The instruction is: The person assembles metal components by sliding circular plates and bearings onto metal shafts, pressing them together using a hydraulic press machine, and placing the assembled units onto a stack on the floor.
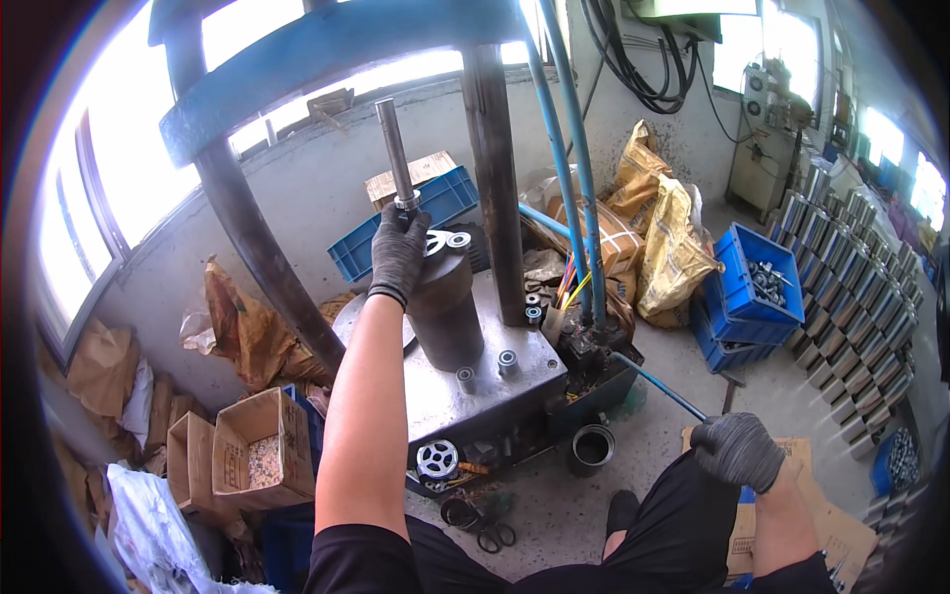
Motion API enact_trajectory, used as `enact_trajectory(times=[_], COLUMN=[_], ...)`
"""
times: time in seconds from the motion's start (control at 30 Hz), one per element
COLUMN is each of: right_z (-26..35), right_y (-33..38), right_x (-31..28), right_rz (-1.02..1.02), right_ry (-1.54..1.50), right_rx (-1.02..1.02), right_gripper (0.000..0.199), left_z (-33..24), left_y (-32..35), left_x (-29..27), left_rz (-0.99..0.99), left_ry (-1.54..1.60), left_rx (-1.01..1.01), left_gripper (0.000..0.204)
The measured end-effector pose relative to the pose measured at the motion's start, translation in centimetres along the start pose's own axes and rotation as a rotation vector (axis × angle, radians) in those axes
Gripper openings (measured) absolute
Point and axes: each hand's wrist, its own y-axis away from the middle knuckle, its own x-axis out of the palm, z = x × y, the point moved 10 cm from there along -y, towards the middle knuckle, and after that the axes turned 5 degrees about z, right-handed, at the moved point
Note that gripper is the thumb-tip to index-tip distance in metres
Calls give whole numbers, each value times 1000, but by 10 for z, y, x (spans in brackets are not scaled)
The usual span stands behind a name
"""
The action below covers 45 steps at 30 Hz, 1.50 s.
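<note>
My left hand [399, 255], in a dark grey glove, is closed round the lower end of an upright steel shaft [393, 144] with a ring-shaped collar [408, 201] near its base. It is beside the top of a dark metal cylinder [445, 322], where a spoked disc [433, 244] and a small bearing [458, 241] lie. My right hand [738, 451], gloved too, is wrapped round the end of a long blue lever [658, 384] that runs to the pump block. Small bearings [508, 362] stand on the steel press table [495, 396]. The shaft's lower tip is hidden by my fingers.
Dark press columns [492, 188] and a blue crossbeam [336, 64] frame the work. Cartons [265, 450] stand at left; blue crates [757, 282] and stacked steel cylinders [851, 267] at right. A black-rimmed cup [592, 447] and scissors [495, 538] are on the floor.
</note>
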Motion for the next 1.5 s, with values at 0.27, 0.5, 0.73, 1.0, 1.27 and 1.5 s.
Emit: enact_trajectory(times=[0.27, 0.5, 0.73, 1.0, 1.27, 1.5], right_z=[4, 5, 6, 1, 0, 2], right_y=[-2, -3, -3, -1, 0, 1], right_x=[-6, -8, -8, -7, -9, -12], right_rz=[7, -23, -51, -66, -84, -100], right_ry=[39, 51, 45, 42, 7, -7], right_rx=[30, 41, 49, 71, 72, 82], right_gripper=[16, 16, 15, 16, 16, 15], left_z=[-28, -30, -28, -41, -39, -38], left_y=[15, 18, 16, 24, 24, 24], left_x=[-4, -11, -15, -13, -12, -12], left_rz=[-188, -179, -216, -215, -217, -223], left_ry=[-49, -67, -190, -295, -290, -291], left_rx=[219, 102, 27, 77, 100, 87], left_gripper=[47, 36, 42, 54, 55, 54])
